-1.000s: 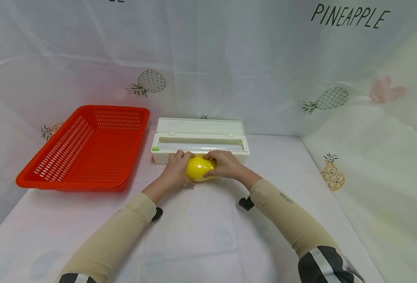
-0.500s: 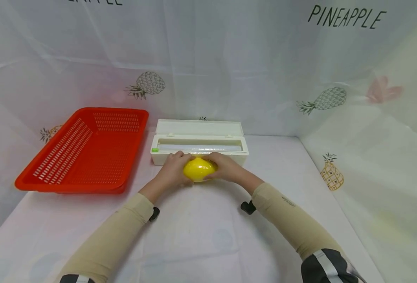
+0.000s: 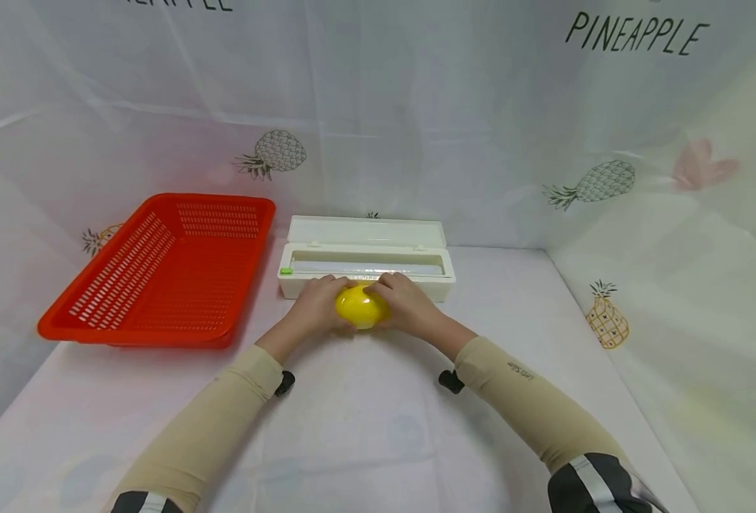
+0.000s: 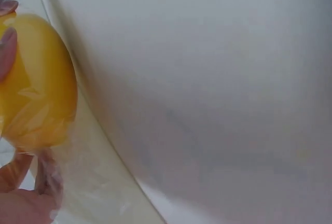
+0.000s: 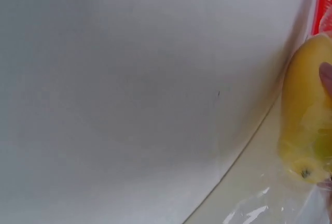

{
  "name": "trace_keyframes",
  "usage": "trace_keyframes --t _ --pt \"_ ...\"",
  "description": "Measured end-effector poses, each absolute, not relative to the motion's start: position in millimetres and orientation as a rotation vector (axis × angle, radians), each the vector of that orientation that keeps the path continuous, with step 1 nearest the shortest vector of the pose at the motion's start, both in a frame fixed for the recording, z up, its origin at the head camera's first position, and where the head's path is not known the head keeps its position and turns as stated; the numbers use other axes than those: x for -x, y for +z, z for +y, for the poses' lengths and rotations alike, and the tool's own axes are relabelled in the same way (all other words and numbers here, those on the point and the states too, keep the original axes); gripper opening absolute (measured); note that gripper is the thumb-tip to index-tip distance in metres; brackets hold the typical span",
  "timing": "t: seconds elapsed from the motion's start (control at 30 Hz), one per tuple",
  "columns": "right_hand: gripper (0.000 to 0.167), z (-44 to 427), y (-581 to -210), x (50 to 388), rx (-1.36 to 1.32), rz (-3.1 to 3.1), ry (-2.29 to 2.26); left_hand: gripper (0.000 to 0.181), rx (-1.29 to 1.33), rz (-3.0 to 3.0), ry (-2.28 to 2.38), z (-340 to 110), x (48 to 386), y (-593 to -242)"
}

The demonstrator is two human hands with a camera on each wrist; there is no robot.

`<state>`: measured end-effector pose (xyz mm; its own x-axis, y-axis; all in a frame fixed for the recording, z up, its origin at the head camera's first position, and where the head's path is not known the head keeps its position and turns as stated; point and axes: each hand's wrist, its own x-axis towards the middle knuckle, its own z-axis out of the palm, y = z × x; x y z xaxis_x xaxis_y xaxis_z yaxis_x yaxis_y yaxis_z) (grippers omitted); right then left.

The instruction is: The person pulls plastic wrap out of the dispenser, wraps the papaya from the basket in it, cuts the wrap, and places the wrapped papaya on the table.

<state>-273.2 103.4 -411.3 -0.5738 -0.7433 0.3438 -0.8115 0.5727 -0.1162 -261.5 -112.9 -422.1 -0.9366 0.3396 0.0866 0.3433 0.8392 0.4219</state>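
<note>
A yellow fruit (image 3: 361,308), seemingly a mango, is held between both hands in front of the dispenser. My left hand (image 3: 316,308) grips its left side, and my right hand (image 3: 410,305) grips its right side. Clear cling film (image 5: 254,213) covers the fruit and stretches beyond it in the right wrist view. Wrinkled film also shows over the fruit (image 4: 39,94) in the left wrist view, fingertips pressing on it. Directly behind stands the white cling film dispenser (image 3: 291,287), its lid raised and a film roll (image 3: 368,268) inside. The fruit's underside is hidden.
A red plastic basket (image 3: 185,278) sits left of the dispenser. White cloth covers the table (image 3: 352,427). A white curtain (image 3: 416,107) with pineapple prints hangs behind and along the right side.
Both hands stay around the fruit in nearly the same place. The right hand's fingers have shifted a little over its upper right side. The view has moved slightly.
</note>
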Motion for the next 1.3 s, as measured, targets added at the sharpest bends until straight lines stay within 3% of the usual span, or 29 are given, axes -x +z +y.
trace_keyframes --t 0.57,0.87,1.3 --pt "0.058 107 -409 279 -1.205 -2.691 0.450 0.079 0.440 -2.871 -0.871 -114 250 -428" --pt "0.064 108 -409 280 -1.170 -2.779 0.534 0.058 0.430 -2.854 -0.989 -119 249 -424" --pt "0.062 110 -419 280 -1.173 -2.807 0.607 0.058 0.435 -2.903 -1.027 -121 256 -430"
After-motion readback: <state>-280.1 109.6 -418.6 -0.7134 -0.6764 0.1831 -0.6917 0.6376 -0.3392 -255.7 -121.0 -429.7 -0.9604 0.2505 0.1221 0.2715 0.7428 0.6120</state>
